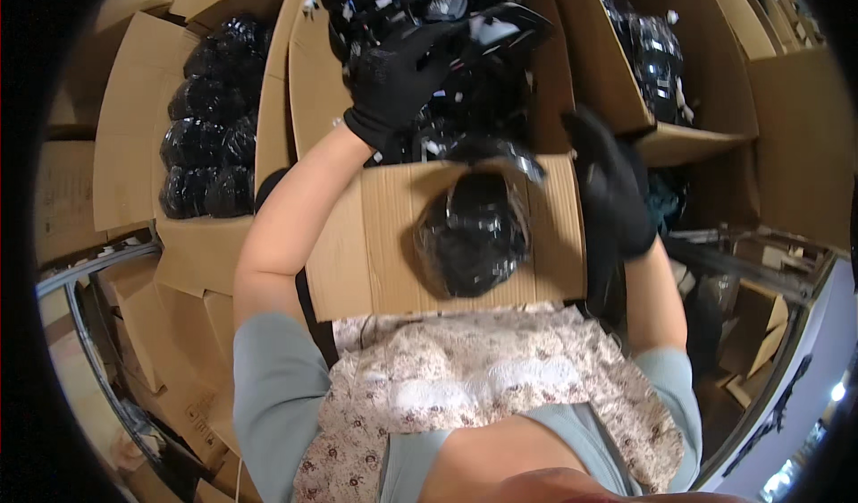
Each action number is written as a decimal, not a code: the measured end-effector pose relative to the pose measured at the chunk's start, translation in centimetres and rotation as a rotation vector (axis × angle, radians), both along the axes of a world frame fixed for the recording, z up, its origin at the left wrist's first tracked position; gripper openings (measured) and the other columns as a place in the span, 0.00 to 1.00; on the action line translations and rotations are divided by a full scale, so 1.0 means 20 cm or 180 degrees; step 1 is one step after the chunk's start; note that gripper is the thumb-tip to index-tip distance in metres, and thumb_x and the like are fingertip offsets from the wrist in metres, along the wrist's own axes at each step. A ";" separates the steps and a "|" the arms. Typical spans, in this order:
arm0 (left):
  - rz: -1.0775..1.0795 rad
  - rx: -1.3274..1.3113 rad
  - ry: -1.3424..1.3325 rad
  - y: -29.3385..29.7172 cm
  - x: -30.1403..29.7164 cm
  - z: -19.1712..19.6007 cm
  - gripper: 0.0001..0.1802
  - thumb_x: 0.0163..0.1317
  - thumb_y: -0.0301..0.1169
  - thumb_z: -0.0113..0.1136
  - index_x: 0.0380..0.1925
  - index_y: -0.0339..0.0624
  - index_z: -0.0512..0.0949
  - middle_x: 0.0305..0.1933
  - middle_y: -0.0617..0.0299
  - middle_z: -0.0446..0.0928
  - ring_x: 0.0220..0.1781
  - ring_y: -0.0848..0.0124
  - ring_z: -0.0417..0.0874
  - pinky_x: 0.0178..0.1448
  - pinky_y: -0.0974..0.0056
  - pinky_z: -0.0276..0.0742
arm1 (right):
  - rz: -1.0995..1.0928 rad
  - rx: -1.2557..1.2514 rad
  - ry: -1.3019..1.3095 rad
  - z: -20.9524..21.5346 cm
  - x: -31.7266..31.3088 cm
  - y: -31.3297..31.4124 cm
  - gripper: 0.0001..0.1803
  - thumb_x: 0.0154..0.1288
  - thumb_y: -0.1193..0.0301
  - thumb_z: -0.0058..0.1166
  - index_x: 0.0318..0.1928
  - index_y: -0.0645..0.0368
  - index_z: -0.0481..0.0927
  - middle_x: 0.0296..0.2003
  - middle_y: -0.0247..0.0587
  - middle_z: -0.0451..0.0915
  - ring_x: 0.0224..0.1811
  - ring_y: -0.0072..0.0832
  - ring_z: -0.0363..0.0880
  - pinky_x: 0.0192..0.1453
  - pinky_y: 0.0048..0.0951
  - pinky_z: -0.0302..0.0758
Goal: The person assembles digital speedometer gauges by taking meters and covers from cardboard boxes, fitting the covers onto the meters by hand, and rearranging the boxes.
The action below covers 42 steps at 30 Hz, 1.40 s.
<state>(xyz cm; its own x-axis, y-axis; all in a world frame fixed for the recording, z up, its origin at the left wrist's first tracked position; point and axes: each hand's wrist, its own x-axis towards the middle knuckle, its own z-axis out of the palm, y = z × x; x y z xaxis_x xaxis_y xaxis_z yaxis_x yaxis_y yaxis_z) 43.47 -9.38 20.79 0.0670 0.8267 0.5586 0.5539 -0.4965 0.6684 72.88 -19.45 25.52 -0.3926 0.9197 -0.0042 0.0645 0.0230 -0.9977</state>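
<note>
Black-gloved left hand (399, 78) gripping a wrapped black item (493, 31); right hand (610, 181), grip unclear, at carton flap (375, 244).

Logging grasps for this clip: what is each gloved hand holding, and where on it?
The left hand grips a black plastic-wrapped item by its near end. The right hand rests on the cardboard box's right edge; a full grip cannot be told.

A wrapped bundle (472, 230) lies on the box flap (375, 244), between boxes of bundles left (210, 118) and right (657, 56).
</note>
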 end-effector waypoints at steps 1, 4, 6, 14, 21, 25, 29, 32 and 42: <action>-0.0221 0.0554 0.0235 -0.05 0.03 0.05 0.14 0.56 0.30 0.62 0.44 0.45 0.82 0.39 0.54 0.82 0.41 0.58 0.84 0.45 0.61 0.79 | -0.0115 -0.0049 0.0287 0.01 -0.07 0.07 0.37 0.65 0.53 0.57 0.66 0.64 0.64 0.66 0.48 0.64 0.68 0.35 0.62 0.71 0.38 0.59; -0.0415 0.0755 0.0381 -0.16 0.13 0.01 0.14 0.56 0.30 0.64 0.44 0.48 0.83 0.40 0.56 0.82 0.41 0.59 0.84 0.46 0.62 0.80 | 0.0304 0.0020 0.0334 -0.04 -0.15 0.18 0.33 0.70 0.53 0.50 0.66 0.63 0.65 0.62 0.45 0.69 0.64 0.31 0.67 0.68 0.33 0.62; -0.0419 0.0361 0.0287 -0.13 0.14 -0.04 0.15 0.55 0.31 0.65 0.44 0.50 0.83 0.41 0.56 0.83 0.41 0.60 0.85 0.46 0.63 0.81 | 0.0364 -0.1265 0.0234 -0.15 -0.19 0.25 0.31 0.71 0.54 0.50 0.65 0.64 0.67 0.58 0.41 0.73 0.59 0.27 0.71 0.65 0.29 0.65; -0.2731 -0.2618 -0.2072 -0.20 0.10 -0.05 0.22 0.67 0.38 0.58 0.59 0.43 0.73 0.51 0.62 0.78 0.52 0.70 0.78 0.58 0.66 0.73 | 0.0411 0.0023 -0.0403 -0.41 -0.04 0.08 0.21 0.67 0.69 0.56 0.58 0.61 0.75 0.54 0.45 0.79 0.57 0.30 0.75 0.62 0.31 0.70; -0.2492 -0.2745 -0.0135 -0.22 0.18 -0.15 0.30 0.70 0.45 0.51 0.64 0.34 0.65 0.57 0.58 0.73 0.57 0.71 0.74 0.61 0.69 0.71 | 0.1077 0.0851 -0.0595 -0.25 -0.10 -0.11 0.29 0.62 0.77 0.59 0.64 0.60 0.70 0.61 0.48 0.72 0.64 0.41 0.71 0.69 0.37 0.66; -0.2717 -0.3890 -0.1329 -0.28 0.26 -0.10 0.31 0.64 0.34 0.55 0.67 0.38 0.63 0.65 0.53 0.68 0.63 0.70 0.72 0.66 0.68 0.68 | 0.1444 0.1327 -0.1028 -0.25 -0.09 -0.13 0.32 0.61 0.74 0.60 0.66 0.59 0.67 0.63 0.50 0.69 0.68 0.40 0.66 0.71 0.38 0.62; -0.3044 -0.3566 -0.2213 -0.36 0.28 -0.06 0.26 0.66 0.35 0.54 0.63 0.39 0.68 0.59 0.57 0.74 0.60 0.72 0.73 0.63 0.68 0.70 | 0.1427 -0.0307 -0.0063 -0.17 -0.10 -0.20 0.36 0.61 0.76 0.59 0.69 0.58 0.61 0.66 0.48 0.65 0.69 0.38 0.64 0.72 0.39 0.61; -0.2390 -0.3613 -0.1922 -0.42 0.29 -0.05 0.18 0.64 0.33 0.59 0.52 0.39 0.77 0.49 0.67 0.77 0.51 0.76 0.75 0.57 0.70 0.71 | 0.1900 -0.1615 0.0943 -0.13 -0.09 -0.26 0.43 0.61 0.71 0.62 0.72 0.59 0.53 0.68 0.46 0.60 0.69 0.35 0.62 0.71 0.39 0.61; -0.2502 -0.3018 -0.3465 -0.62 0.16 -0.06 0.38 0.57 0.27 0.65 0.67 0.37 0.61 0.62 0.55 0.71 0.63 0.67 0.72 0.68 0.60 0.68 | 0.1477 -0.0404 0.0017 -0.02 -0.24 -0.38 0.47 0.53 0.75 0.69 0.70 0.60 0.55 0.65 0.47 0.64 0.65 0.34 0.66 0.67 0.37 0.68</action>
<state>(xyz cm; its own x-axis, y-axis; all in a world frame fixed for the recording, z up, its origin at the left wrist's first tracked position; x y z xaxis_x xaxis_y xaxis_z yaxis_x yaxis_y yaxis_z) 46.62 -21.83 19.57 0.5486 0.8354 -0.0343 -0.5264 0.3770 0.7621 68.12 -26.95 25.07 -0.7619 0.6396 -0.1020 0.0711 -0.0739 -0.9947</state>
